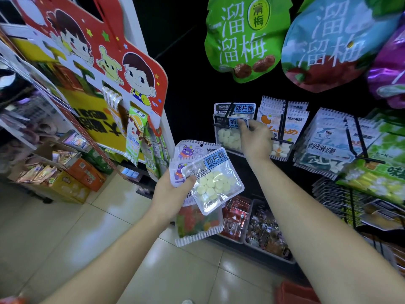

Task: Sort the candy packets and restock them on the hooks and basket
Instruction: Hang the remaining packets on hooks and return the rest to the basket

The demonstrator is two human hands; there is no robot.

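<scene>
The left hand (169, 194) grips a fanned stack of candy packets, a milk-tablet packet (213, 183) on top and a gummy packet (197, 222) beneath. The right hand (256, 137) pinches the top of a matching hanging packet (228, 137) on a black hook (228, 116). Baskets (248, 212) sit below the hooks, and a green plum bag (243, 38) hangs above.

Green bag (243, 38) reads 溜溜梅 and 清梅; blue bag (333, 44) 溜溜梅. Held packet (215, 178) and hung packets (244, 109) read 奶片糖, NAIPIANTANG. Shark packet (324, 145): 鲨鱼形橡皮糖.
</scene>
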